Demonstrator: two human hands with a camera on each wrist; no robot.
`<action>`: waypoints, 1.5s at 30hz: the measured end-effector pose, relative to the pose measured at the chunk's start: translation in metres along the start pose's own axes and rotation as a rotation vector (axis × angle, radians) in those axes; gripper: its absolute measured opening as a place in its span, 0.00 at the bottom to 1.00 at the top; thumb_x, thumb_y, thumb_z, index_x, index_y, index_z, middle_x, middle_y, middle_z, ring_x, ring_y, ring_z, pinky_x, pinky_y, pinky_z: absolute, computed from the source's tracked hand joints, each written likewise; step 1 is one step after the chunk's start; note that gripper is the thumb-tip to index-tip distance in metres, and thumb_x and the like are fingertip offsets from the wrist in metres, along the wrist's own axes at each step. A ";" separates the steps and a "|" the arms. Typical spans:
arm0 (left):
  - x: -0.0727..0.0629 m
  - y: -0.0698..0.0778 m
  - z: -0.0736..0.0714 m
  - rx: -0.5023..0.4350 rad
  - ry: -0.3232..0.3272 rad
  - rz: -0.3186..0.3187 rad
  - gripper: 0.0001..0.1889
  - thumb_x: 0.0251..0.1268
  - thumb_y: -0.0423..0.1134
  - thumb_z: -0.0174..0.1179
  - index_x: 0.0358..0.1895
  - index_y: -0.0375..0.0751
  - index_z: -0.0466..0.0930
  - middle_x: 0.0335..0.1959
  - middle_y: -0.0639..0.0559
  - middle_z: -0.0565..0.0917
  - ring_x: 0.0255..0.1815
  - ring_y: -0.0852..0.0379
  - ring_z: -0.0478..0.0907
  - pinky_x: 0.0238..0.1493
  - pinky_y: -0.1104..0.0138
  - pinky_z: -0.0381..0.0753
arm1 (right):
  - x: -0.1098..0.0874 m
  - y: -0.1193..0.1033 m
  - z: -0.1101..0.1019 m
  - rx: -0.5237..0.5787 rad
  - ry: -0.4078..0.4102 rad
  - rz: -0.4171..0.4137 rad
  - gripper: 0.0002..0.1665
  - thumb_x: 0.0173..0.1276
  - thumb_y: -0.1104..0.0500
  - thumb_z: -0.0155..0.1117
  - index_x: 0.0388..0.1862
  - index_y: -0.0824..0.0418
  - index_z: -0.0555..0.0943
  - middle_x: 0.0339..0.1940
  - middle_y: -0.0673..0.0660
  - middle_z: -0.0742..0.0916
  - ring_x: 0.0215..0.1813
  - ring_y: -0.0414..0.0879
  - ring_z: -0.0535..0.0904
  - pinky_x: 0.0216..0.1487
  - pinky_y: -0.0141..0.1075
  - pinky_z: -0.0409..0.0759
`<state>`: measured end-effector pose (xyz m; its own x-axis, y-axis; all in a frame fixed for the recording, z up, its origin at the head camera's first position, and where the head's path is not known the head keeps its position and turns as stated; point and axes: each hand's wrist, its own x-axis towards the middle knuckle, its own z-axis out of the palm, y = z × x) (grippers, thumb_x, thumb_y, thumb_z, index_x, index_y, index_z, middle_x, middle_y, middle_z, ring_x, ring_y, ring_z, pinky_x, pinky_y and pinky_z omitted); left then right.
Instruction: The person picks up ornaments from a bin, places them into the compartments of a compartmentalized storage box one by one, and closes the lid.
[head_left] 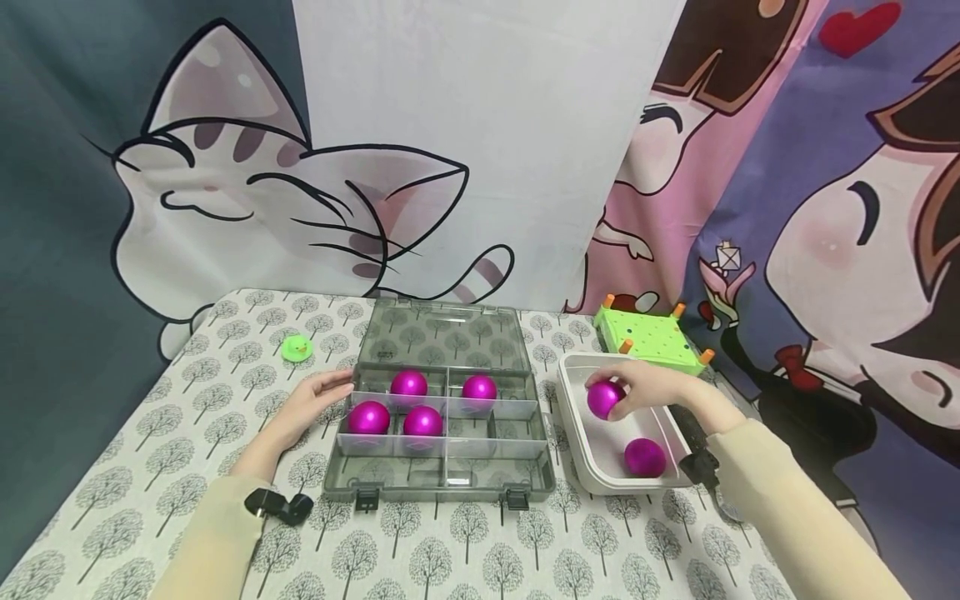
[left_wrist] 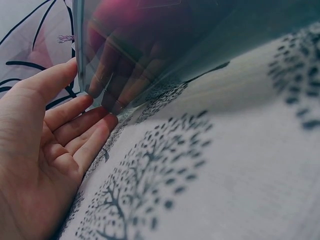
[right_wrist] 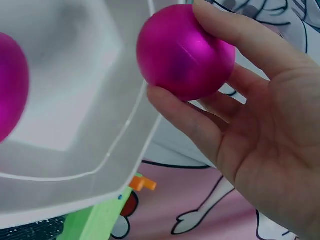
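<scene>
Over the white bin [head_left: 573, 433], my right hand [head_left: 651, 390] pinches a shiny magenta ball [right_wrist: 185, 52] between thumb and fingers. A second magenta ball [head_left: 645, 457] lies in the bin, towards its near end. To the left, a clear grey divided box [head_left: 497, 475] lies with its lid [head_left: 442, 335] folded back. Two magenta balls sit in its middle-row left section; its back row has one on the left [head_left: 408, 387] and one on the right [head_left: 479, 390]. My left hand [head_left: 311, 406] rests its extended fingers [left_wrist: 80, 120] at the box's left wall.
A small green duck toy [head_left: 297, 348] sits at the back left of the tree-print tablecloth [head_left: 427, 558]. Behind the bin is a bright green toy table [head_left: 651, 337] with orange legs pointing up. Cartoon-printed curtains [head_left: 480, 125] hang behind the table.
</scene>
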<state>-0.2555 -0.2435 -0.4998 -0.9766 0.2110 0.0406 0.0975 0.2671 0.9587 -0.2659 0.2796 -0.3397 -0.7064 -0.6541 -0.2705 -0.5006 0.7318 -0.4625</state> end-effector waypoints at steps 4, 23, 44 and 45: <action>0.000 0.000 -0.001 0.005 -0.001 0.002 0.30 0.73 0.40 0.54 0.70 0.26 0.60 0.70 0.28 0.65 0.70 0.32 0.64 0.73 0.43 0.59 | 0.000 -0.003 -0.008 0.019 0.068 0.039 0.37 0.52 0.59 0.76 0.62 0.66 0.76 0.55 0.65 0.83 0.52 0.55 0.82 0.50 0.40 0.81; -0.001 0.000 0.001 0.019 0.002 0.019 0.28 0.73 0.39 0.54 0.69 0.26 0.62 0.70 0.28 0.66 0.69 0.31 0.66 0.73 0.42 0.60 | 0.052 -0.070 0.008 0.093 0.150 -0.166 0.34 0.56 0.64 0.73 0.63 0.63 0.75 0.60 0.63 0.80 0.55 0.54 0.80 0.50 0.33 0.85; 0.001 -0.001 -0.001 0.017 -0.004 0.021 0.29 0.73 0.39 0.55 0.70 0.26 0.61 0.70 0.29 0.66 0.68 0.32 0.67 0.73 0.45 0.61 | 0.114 -0.112 0.053 -0.036 0.016 -0.273 0.37 0.54 0.60 0.76 0.64 0.61 0.75 0.62 0.61 0.81 0.58 0.53 0.80 0.56 0.36 0.82; 0.001 -0.001 -0.001 0.018 -0.004 0.023 0.29 0.73 0.39 0.54 0.70 0.26 0.61 0.70 0.29 0.66 0.68 0.32 0.67 0.73 0.44 0.61 | 0.115 -0.113 0.054 -0.046 0.010 -0.278 0.37 0.54 0.59 0.76 0.64 0.62 0.75 0.63 0.60 0.81 0.59 0.53 0.79 0.58 0.38 0.81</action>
<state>-0.2564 -0.2444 -0.5008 -0.9734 0.2208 0.0619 0.1239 0.2793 0.9522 -0.2639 0.1113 -0.3641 -0.5440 -0.8290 -0.1300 -0.6978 0.5329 -0.4786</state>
